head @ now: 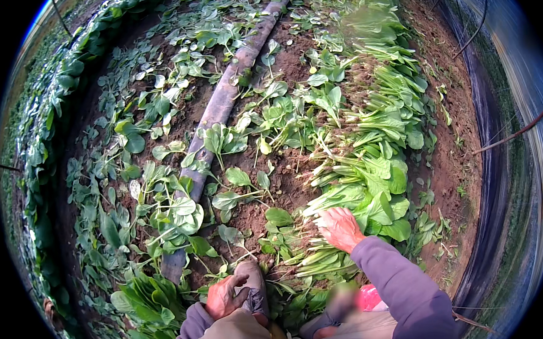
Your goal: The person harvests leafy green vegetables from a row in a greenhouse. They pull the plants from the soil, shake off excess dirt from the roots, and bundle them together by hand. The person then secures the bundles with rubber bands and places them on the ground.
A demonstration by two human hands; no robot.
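Observation:
My right hand (340,228) reaches down onto a long row of uprooted leafy greens (363,197). Its fingers touch pale stems near the root ends; whether they have closed around any, I cannot tell. Broad light-green leaves spread to the right of this hand, while thin roots and bare stem ends lie on the left. More bundled stems (321,260) rest on the soil just below it. Beside my shoe (250,277), my left hand (227,295) is empty, thumb and fingers apart. A thick heap of greens (152,299) lies to the left of that hand.
A flat, dark irrigation hose (218,103) runs lengthwise over the brown soil (294,180). Loose leaves and small plants lie on both sides. Dark plastic sheeting (483,128) and thin curved rods (519,129) border the right. Another leafy row (49,179) lines the left. Something pink (370,297) sits by my leg.

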